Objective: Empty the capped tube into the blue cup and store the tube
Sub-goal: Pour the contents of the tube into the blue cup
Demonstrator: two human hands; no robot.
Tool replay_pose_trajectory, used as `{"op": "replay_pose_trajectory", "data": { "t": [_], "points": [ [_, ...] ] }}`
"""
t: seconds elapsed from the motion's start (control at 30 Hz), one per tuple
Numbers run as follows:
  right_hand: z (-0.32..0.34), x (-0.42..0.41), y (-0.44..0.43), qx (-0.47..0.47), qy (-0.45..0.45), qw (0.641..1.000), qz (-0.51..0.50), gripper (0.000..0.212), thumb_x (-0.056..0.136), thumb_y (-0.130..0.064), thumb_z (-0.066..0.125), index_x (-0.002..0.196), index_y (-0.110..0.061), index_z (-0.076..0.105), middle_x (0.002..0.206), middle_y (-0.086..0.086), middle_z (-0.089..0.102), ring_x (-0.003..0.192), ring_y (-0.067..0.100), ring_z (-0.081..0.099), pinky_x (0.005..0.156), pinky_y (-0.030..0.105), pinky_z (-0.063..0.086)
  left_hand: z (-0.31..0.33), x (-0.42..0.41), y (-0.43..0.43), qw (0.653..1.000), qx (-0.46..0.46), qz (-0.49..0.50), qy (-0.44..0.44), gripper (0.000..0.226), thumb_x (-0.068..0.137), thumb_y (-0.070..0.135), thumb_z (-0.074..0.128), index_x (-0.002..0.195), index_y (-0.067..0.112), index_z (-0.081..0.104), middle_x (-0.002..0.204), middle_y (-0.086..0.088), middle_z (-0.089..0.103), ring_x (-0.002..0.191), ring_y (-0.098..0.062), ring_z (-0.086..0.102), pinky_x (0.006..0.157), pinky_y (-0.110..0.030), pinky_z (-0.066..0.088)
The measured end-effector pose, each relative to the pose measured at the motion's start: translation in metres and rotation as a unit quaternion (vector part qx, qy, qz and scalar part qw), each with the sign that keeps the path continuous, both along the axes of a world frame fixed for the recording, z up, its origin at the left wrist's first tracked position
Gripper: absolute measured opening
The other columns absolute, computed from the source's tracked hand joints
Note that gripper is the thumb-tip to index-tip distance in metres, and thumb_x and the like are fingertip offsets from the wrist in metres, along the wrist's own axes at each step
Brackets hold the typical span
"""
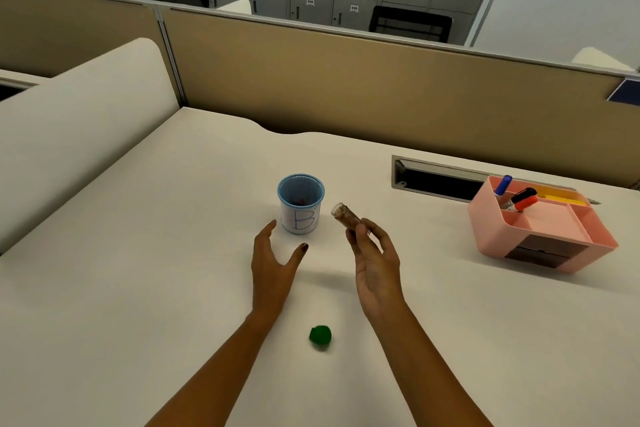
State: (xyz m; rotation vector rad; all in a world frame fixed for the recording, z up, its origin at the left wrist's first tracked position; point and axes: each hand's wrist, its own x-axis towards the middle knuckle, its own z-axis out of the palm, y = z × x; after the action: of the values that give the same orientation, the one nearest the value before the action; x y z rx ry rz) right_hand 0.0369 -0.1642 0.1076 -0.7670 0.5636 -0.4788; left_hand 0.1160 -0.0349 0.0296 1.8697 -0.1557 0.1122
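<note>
A blue-rimmed paper cup (300, 204) marked with a blue letter B stands upright mid-table, with something dark at its bottom. My right hand (375, 263) grips a brownish transparent tube (346, 216) by its lower end. The tube is uncapped and tilted, its open mouth pointing up-left toward the cup, a little to the cup's right. My left hand (273, 263) hovers open just in front-left of the cup, fingers spread, not touching it. A green cap (320, 335) lies on the table near me, between my forearms.
A pink desk organiser (554, 236) with markers (516, 198) stands at the right. Behind it is a cable slot (436, 180) in the white table (138, 288). A tan partition (346, 80) runs along the far edge, with a raised white surface at the left.
</note>
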Motion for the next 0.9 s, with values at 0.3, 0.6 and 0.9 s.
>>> {"op": "replay_pose_trajectory", "data": {
  "t": [0.3,0.6,0.9],
  "points": [
    [0.0,0.069,-0.016,-0.069,0.06,0.995,-0.034,0.036,0.081,-0.011,0.073,0.113,-0.006,0.06,0.101,0.004,0.072,0.086,0.015,0.074,0.084,0.024,0.055,0.0,0.048,-0.026,0.998,-0.057,-0.039,0.001,0.091,0.068,0.03,0.08,0.142,0.023,0.026,0.149,0.003,0.036,0.134,-0.012,0.035,0.11,-0.028,0.034],
    [-0.011,0.113,-0.024,-0.241,0.094,0.964,-0.059,0.026,0.079,-0.018,0.076,0.095,-0.03,0.06,0.099,-0.007,0.071,0.091,0.01,0.071,0.074,0.012,0.052,-0.009,0.069,-0.039,0.995,-0.08,-0.057,-0.017,0.08,0.064,0.034,0.079,0.132,0.025,0.037,0.13,0.015,0.048,0.115,0.015,0.044,0.093,-0.002,0.037],
    [-0.02,0.12,-0.019,-0.432,0.071,0.897,-0.064,0.03,0.079,-0.016,0.076,0.102,-0.021,0.058,0.098,-0.005,0.069,0.087,-0.003,0.068,0.076,0.008,0.052,-0.015,0.073,-0.04,0.996,-0.075,-0.043,-0.015,0.076,0.063,0.042,0.073,0.127,0.034,0.034,0.122,0.031,0.041,0.11,0.023,0.042,0.086,0.004,0.034]
  ]
}}
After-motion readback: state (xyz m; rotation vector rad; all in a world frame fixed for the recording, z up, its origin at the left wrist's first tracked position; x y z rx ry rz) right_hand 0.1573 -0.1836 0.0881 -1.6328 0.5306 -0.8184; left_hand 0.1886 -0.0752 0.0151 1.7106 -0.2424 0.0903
